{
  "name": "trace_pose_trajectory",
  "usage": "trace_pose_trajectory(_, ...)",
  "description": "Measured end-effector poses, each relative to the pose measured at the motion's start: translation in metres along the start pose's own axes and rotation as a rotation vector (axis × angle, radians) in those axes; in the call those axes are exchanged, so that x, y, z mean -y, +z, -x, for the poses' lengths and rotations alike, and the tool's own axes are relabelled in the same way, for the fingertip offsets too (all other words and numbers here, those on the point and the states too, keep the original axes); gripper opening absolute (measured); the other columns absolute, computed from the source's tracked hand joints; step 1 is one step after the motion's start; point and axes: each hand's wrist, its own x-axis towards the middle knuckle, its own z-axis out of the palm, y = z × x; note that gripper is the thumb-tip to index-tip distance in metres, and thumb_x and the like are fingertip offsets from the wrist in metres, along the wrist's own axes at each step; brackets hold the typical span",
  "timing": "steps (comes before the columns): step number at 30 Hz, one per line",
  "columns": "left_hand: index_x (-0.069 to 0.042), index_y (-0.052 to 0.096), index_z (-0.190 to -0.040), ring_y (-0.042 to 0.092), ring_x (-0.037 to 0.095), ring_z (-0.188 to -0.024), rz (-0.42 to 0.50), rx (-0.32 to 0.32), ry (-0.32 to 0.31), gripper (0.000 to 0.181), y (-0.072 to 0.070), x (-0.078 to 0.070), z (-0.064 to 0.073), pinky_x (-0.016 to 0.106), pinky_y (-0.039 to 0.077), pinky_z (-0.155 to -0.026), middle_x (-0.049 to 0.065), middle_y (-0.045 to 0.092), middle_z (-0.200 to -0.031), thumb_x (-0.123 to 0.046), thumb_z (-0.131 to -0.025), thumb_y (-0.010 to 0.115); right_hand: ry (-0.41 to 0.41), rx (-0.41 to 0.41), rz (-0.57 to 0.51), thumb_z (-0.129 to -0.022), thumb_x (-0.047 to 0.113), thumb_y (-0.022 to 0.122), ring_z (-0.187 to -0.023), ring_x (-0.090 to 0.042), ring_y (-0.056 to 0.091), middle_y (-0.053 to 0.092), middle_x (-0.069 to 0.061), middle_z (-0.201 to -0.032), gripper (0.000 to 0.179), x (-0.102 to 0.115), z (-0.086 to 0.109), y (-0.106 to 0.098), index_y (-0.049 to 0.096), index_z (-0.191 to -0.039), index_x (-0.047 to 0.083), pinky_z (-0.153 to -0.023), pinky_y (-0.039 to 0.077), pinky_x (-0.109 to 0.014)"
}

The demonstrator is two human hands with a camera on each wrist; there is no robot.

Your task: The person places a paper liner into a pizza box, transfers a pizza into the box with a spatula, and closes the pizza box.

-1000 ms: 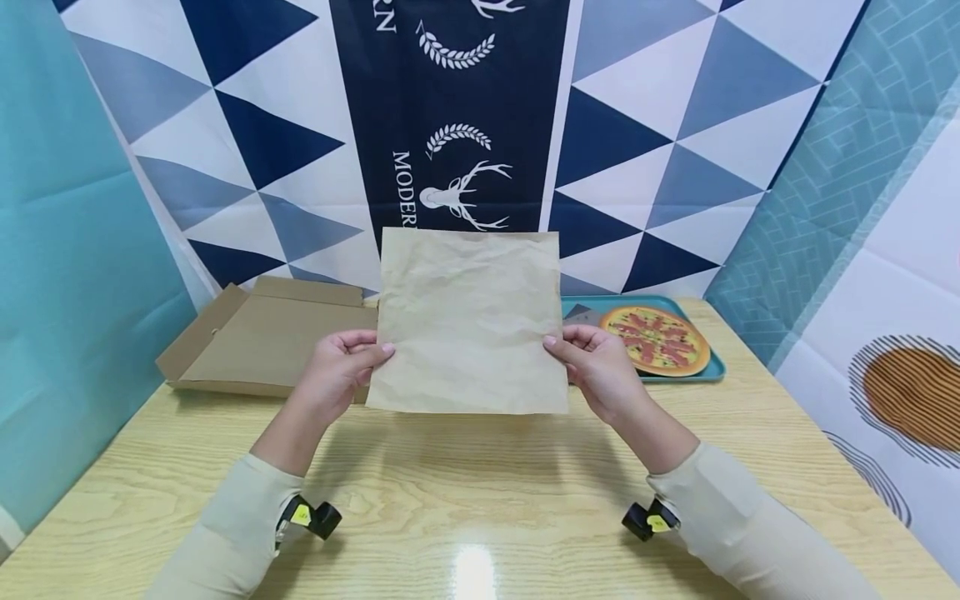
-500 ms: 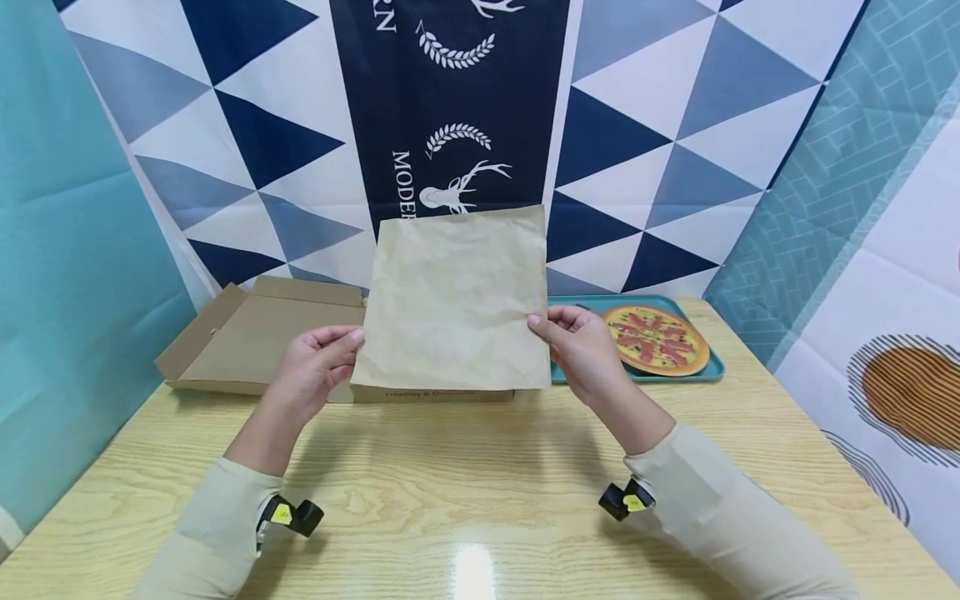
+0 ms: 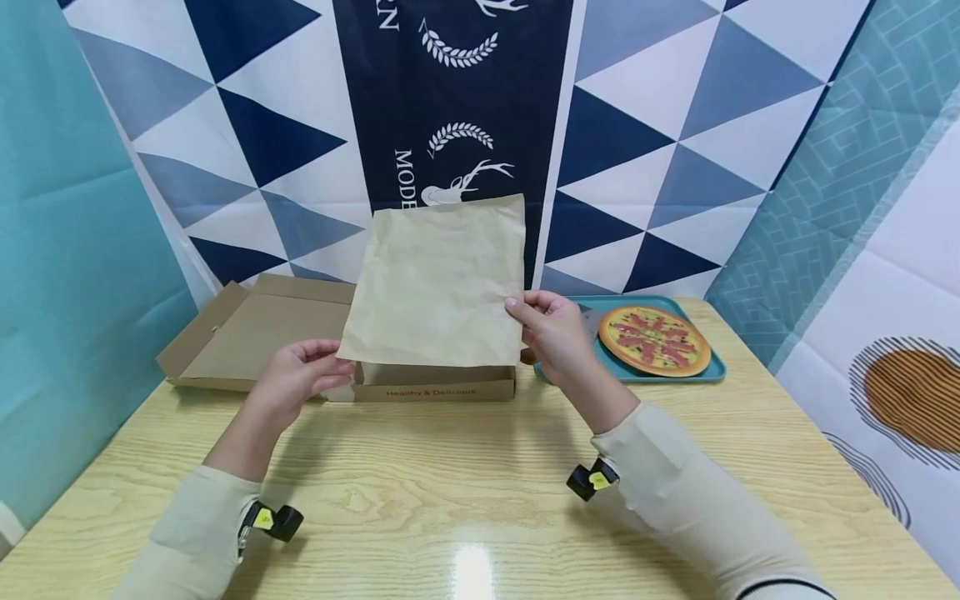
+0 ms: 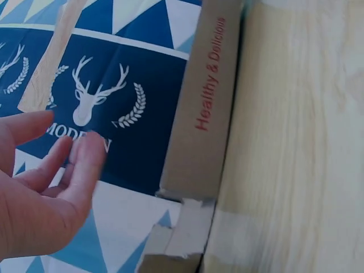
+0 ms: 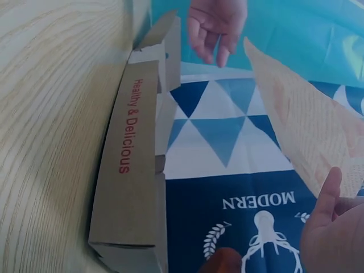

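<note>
My right hand (image 3: pixel 557 337) pinches the right edge of a sheet of brown wrapping paper (image 3: pixel 442 287), held up over the tray of an open cardboard pizza box (image 3: pixel 431 392). Text and pinkish print show on the sheet's other face in the right wrist view. My left hand (image 3: pixel 296 379) is by the sheet's lower left corner. In the left wrist view a gap lies between those loosely bent fingers (image 4: pixel 88 159) and the paper (image 4: pixel 51 62). "Healthy & Delicious" is printed on the box's front wall (image 5: pixel 125 153). The sheet hides much of the box's inside.
The box's lid (image 3: pixel 262 337) lies folded open at the left. At the back right, a teal tray (image 3: pixel 718 369) carries a pizza (image 3: pixel 654 340) and a grey metal blade (image 3: pixel 591 323). Patterned cloth (image 3: pixel 630 167) hangs behind the wooden table (image 3: pixel 420 500).
The sheet has moved left, back and up over the box, its right side now higher. My left hand has let go of its left edge; my right hand keeps hold, moving left.
</note>
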Motion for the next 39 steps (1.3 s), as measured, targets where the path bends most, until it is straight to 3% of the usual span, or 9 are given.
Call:
trace_pose_trajectory(3, 0.018, 0.041, -0.132, 0.062, 0.011, -0.093, -0.161, 0.020, -0.003, 0.045, -0.002, 0.006, -0.002, 0.026, 0.053, -0.085, 0.011, 0.060, -0.106, -0.004, -0.096, 0.059, 0.015, 0.001, 0.017, -0.094, 0.004, 0.064, -0.057, -0.008, 0.043, 0.058, 0.000, -0.077, 0.006, -0.003, -0.006, 0.004, 0.062, -0.094, -0.002, -0.054, 0.040, -0.018)
trace_pose_trajectory(7, 0.016, 0.030, -0.142, 0.057, 0.026, -0.108, -0.308, 0.035, -0.037, 0.062, -0.002, 0.010, -0.005, 0.035, 0.050, -0.094, 0.026, 0.049, -0.128, -0.012, -0.096, 0.062, 0.049, -0.016, 0.050, -0.094, 0.003, 0.063, -0.058, -0.008, 0.041, 0.058, -0.001, -0.082, 0.005, -0.007, -0.015, 0.009, 0.061, -0.096, -0.001, -0.053, 0.038, -0.018)
trace_pose_trajectory(9, 0.015, 0.021, -0.145, 0.053, 0.035, -0.117, -0.320, 0.045, -0.066, 0.069, -0.002, 0.013, -0.007, 0.040, 0.047, -0.099, 0.030, 0.042, -0.138, -0.012, -0.096, 0.062, 0.066, -0.020, 0.063, -0.094, 0.003, 0.063, -0.059, -0.008, 0.042, 0.059, -0.001, -0.084, 0.005, -0.007, -0.019, 0.011, 0.061, -0.097, -0.001, -0.053, 0.038, -0.018)
trace_pose_trajectory(14, 0.012, 0.019, -0.148, 0.047, 0.043, -0.124, -0.324, 0.058, -0.111, 0.072, -0.001, 0.020, -0.015, 0.041, 0.046, -0.099, 0.032, 0.033, -0.145, -0.010, -0.095, 0.062, 0.091, -0.008, 0.137, -0.095, 0.004, 0.061, -0.066, -0.008, 0.051, 0.058, -0.003, -0.091, 0.010, -0.004, -0.030, 0.015, 0.061, -0.102, -0.003, -0.059, 0.045, -0.019)
trace_pose_trajectory(18, 0.008, 0.023, -0.149, 0.051, 0.043, -0.121, -0.369, 0.048, -0.124, 0.071, 0.002, 0.025, -0.021, 0.040, 0.050, -0.094, 0.032, 0.033, -0.145, -0.009, -0.094, 0.063, 0.108, 0.002, 0.210, -0.095, 0.004, 0.060, -0.073, -0.009, 0.058, 0.059, -0.005, -0.094, 0.013, 0.001, -0.039, 0.017, 0.061, -0.105, -0.005, -0.065, 0.052, -0.021)
trace_pose_trajectory(25, 0.005, 0.022, -0.151, 0.056, 0.043, -0.116, -0.408, 0.045, -0.168, 0.075, 0.007, 0.030, -0.027, 0.039, 0.053, -0.088, 0.033, 0.031, -0.146, -0.013, -0.094, 0.066, 0.162, -0.018, 0.299, -0.095, 0.004, 0.061, -0.065, -0.009, 0.059, 0.059, -0.008, -0.095, 0.016, 0.008, -0.053, 0.020, 0.060, -0.107, -0.006, -0.066, 0.054, -0.023)
trace_pose_trajectory(32, -0.002, 0.020, -0.154, 0.063, 0.036, -0.102, -0.438, 0.047, -0.201, 0.091, 0.009, 0.032, -0.032, 0.041, 0.054, -0.086, 0.030, 0.031, -0.148, -0.019, -0.085, 0.077, 0.228, -0.006, 0.398, -0.095, 0.003, 0.061, -0.077, -0.017, 0.062, 0.059, -0.015, -0.112, 0.021, 0.013, -0.065, 0.024, 0.062, -0.113, -0.008, -0.079, 0.056, -0.029)
trace_pose_trajectory(35, -0.006, 0.021, -0.155, 0.064, 0.034, -0.098, -0.458, 0.047, -0.201, 0.095, 0.009, 0.033, -0.035, 0.044, 0.053, -0.088, 0.028, 0.029, -0.150, -0.020, -0.083, 0.080, 0.255, 0.006, 0.406, -0.096, 0.004, 0.060, -0.083, -0.020, 0.062, 0.058, -0.017, -0.116, 0.021, 0.014, -0.070, 0.029, 0.062, -0.113, -0.009, -0.084, 0.055, -0.033)
trace_pose_trajectory(39, -0.007, 0.021, -0.155, 0.061, 0.037, -0.107, -0.452, 0.048, -0.195, 0.091, 0.009, 0.033, -0.038, 0.045, 0.052, -0.090, 0.027, 0.027, -0.152, -0.023, -0.085, 0.078, 0.270, 0.018, 0.369, -0.097, 0.002, 0.057, -0.084, -0.021, 0.061, 0.057, -0.018, -0.114, 0.020, 0.012, -0.076, 0.038, 0.059, -0.111, -0.011, -0.086, 0.054, -0.036)
